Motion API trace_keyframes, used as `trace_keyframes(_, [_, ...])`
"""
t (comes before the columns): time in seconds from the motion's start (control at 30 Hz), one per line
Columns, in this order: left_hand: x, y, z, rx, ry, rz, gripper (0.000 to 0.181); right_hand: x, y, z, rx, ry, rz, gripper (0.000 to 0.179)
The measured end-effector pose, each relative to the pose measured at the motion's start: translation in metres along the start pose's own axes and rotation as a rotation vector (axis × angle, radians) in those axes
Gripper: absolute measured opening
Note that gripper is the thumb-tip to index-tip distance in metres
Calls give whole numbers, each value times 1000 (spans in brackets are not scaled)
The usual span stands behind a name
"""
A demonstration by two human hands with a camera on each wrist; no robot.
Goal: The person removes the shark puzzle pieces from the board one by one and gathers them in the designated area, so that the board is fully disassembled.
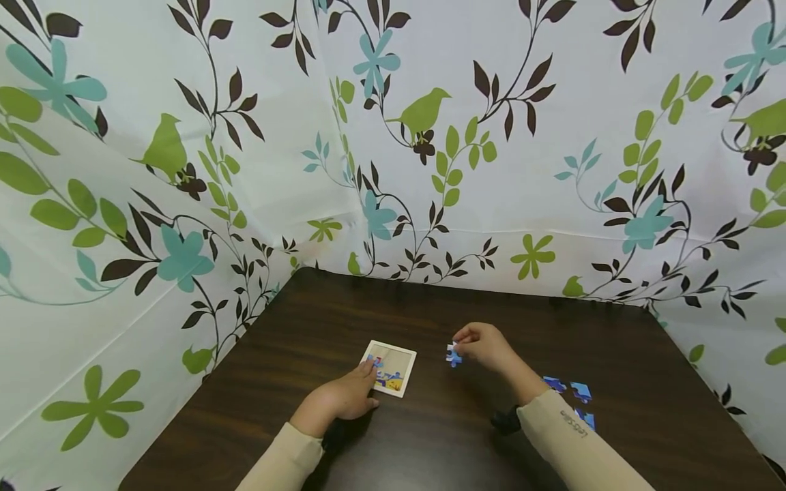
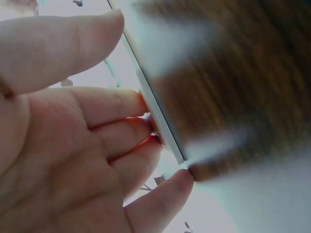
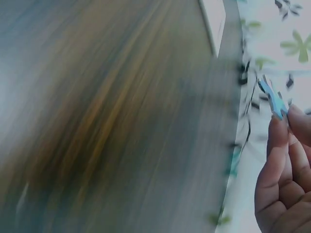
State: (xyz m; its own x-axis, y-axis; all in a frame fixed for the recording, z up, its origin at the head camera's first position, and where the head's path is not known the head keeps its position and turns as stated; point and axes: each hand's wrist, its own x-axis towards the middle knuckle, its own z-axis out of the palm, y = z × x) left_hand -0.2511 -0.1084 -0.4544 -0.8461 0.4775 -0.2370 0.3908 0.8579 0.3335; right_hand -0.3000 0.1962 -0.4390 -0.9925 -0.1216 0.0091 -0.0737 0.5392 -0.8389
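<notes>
A square wooden puzzle tray (image 1: 394, 348) lies on the dark table, with joined, coloured pieces (image 1: 391, 379) along its near side. My left hand (image 1: 345, 397) rests at the tray's left side, its fingers reaching over the pieces and covering part of them. In the left wrist view those fingers (image 2: 121, 107) lie against the tray's edge, with the thumb held apart. To the right of the tray, my right hand (image 1: 488, 348) pinches a blue and white jigsaw piece (image 1: 453, 356) between thumb and fingertips. That piece (image 3: 275, 99) is seen nearly edge-on in the right wrist view.
Several loose blue jigsaw pieces (image 1: 580, 391) lie on the table (image 1: 430, 436) by the right forearm, one partly hidden by the sleeve (image 1: 571, 436). A patterned cloth (image 1: 430, 184) with leaves and birds hangs behind the table and along its left side.
</notes>
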Motion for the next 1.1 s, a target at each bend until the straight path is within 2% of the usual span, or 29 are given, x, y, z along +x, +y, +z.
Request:
trace_keyframes(0.27, [-1, -1, -2, -11, 8, 9, 66, -44, 43, -62, -71, 3, 54, 18])
trace_keyframes(0.47, [0, -2, -1, -11, 18, 16, 67, -72, 71, -91, -122, 12, 146, 19])
trace_keyframes(0.73, [2, -4, 2, -1, 17, 9, 66, -90, 89, -103, -153, 5, 187, 17])
trace_keyframes(0.97, [1, -3, 1, 6, 21, 25, 66, -93, 91, -102, -310, 30, 197, 10])
trace_keyframes(1.1, [0, -2, 0, 3, 23, 28, 65, -94, 92, -101, -358, 38, 205, 10])
